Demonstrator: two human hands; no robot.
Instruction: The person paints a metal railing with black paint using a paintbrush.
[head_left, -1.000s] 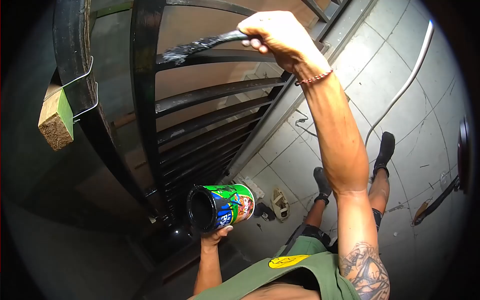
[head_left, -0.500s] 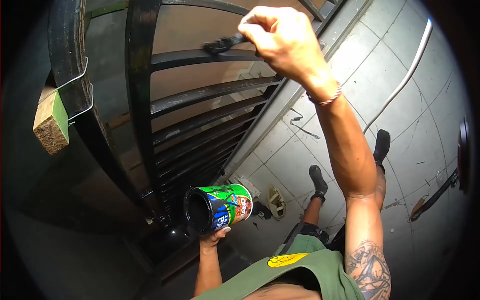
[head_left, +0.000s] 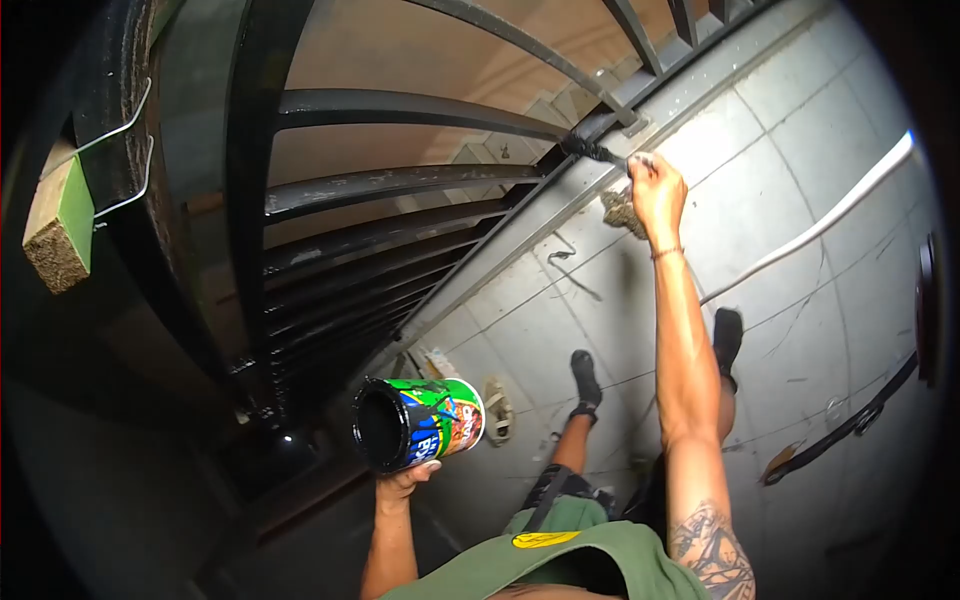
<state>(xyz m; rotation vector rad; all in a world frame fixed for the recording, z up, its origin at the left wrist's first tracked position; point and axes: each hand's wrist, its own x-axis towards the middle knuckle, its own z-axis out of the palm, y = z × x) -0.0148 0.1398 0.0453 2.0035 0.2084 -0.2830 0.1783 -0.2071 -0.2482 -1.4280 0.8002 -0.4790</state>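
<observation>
My left hand (head_left: 408, 482) holds a paint can (head_left: 445, 420) from below, its open, dark mouth tilted to the left. The can's green and blue label is streaked with black paint. Farther up, my right hand (head_left: 656, 195) is closed on a brush (head_left: 595, 150) whose handle is mostly hidden in the fingers. The black bristles touch or nearly touch the right end of a dark rail, where it meets the frame of the metal grille (head_left: 400, 108). Some lower bars show pale, worn patches.
A wood block (head_left: 62, 215) is wired to a dark post at the left. White tiles (head_left: 720, 150) carry a pale hose (head_left: 820, 225), a black strap (head_left: 850, 425), scraps and a light shoe (head_left: 498, 412). Two feet in dark socks stand on the floor.
My right hand has moved away from me and to the right with the brush, from over a rail's middle to its right end. The view has shifted; my left hand still holds the can.
</observation>
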